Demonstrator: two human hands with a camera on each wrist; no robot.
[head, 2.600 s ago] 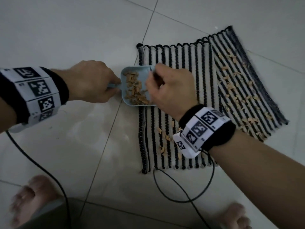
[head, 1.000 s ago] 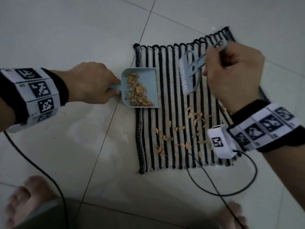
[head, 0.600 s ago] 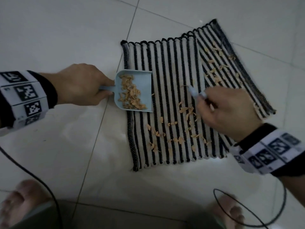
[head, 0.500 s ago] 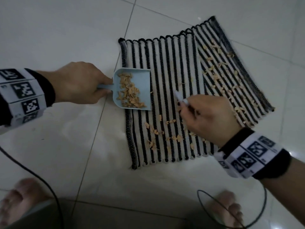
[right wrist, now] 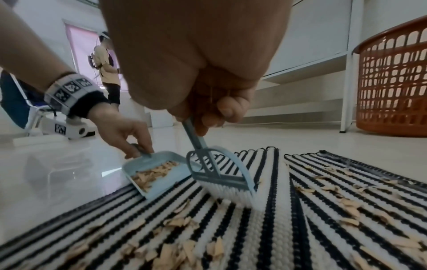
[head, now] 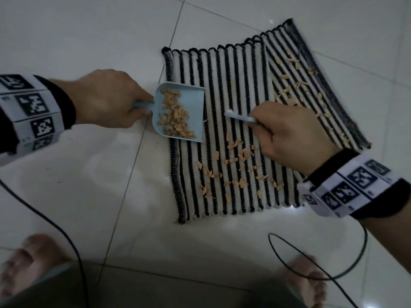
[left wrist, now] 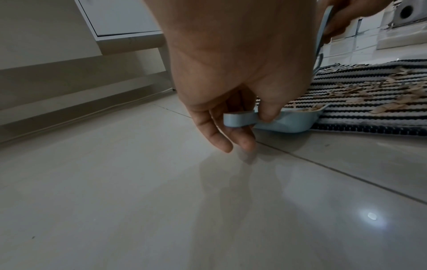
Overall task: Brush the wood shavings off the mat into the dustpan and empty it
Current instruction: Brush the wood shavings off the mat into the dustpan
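Observation:
A black-and-white striped mat [head: 233,70] lies on the tiled floor, with wood shavings [head: 235,170] scattered near its front and along its right side. My left hand [head: 106,98] grips the handle of a light blue dustpan [head: 193,103] that sits on the mat's left edge and holds a heap of shavings [head: 175,116]. My right hand [head: 293,134] grips a small blue brush [right wrist: 221,175] by its handle, and the white bristles touch the mat just right of the dustpan's mouth. In the left wrist view the fingers [left wrist: 268,111] pinch the dustpan handle [left wrist: 240,119].
Black cables [head: 311,263] trail over the floor by my bare feet [head: 29,261]. An orange laundry basket [right wrist: 392,82] stands beyond the mat on the right, next to a white shelf frame [right wrist: 346,73]. Another person [right wrist: 108,67] stands far off at the left.
My right hand lifted the brush over the mat's right part, then brought it down and swept left towards the dustpan. More shavings now lie mid-mat. The dustpan has stayed put.

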